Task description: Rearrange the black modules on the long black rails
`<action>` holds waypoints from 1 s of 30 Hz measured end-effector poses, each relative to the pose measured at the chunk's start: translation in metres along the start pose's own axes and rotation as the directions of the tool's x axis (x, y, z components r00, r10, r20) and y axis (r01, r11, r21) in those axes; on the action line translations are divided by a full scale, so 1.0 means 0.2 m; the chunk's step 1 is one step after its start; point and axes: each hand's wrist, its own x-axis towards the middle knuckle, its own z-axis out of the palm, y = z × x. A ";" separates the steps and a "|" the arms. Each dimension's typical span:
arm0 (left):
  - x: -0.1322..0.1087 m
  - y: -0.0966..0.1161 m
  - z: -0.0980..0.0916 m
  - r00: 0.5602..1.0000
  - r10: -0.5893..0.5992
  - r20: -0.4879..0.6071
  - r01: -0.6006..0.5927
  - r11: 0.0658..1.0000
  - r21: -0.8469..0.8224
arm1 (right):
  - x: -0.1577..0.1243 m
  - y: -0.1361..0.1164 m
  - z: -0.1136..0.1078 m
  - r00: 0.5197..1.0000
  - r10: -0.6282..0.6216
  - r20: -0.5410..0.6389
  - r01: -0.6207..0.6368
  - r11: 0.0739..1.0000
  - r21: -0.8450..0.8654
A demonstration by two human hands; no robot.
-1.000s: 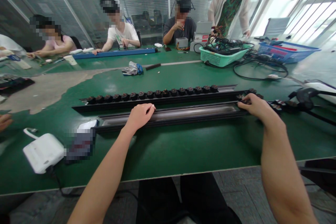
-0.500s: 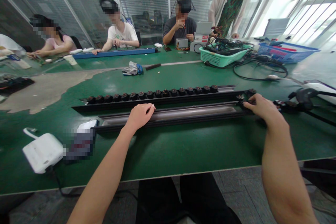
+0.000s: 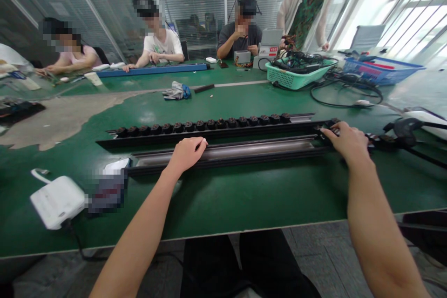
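While your left hand (image 3: 188,152) stays curled closed on the rail (image 3: 258,149) | right hand (image 3: 349,140) has shifted onto black parts (image 3: 334,122), grip unclear | work seems centred there

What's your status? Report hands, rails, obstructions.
Left hand on near rail. Right hand at dark parts by that rail's right end, grip unclear. Far rail just beyond, lined with round black parts. Dark item near left end.

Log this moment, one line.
Left hand: on near rail; right hand: at black parts, grip unclear; parts row: along far rail
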 end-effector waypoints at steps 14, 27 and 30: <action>0.00 -0.02 0.02 0.999 0.016 -0.037 -0.017 1.000 -0.017 | -0.04 -0.11 0.00 0.990 0.017 -0.141 -0.016 1.000 0.009; 0.00 -0.03 0.03 0.981 -0.123 -0.150 0.018 0.826 -0.563 | 0.01 -0.01 0.09 0.907 0.113 -0.406 -0.078 0.992 0.102; 0.01 -0.05 0.02 0.966 -0.227 -0.124 0.037 0.598 -0.801 | 0.06 0.04 0.15 0.925 0.130 -0.357 -0.097 0.989 0.108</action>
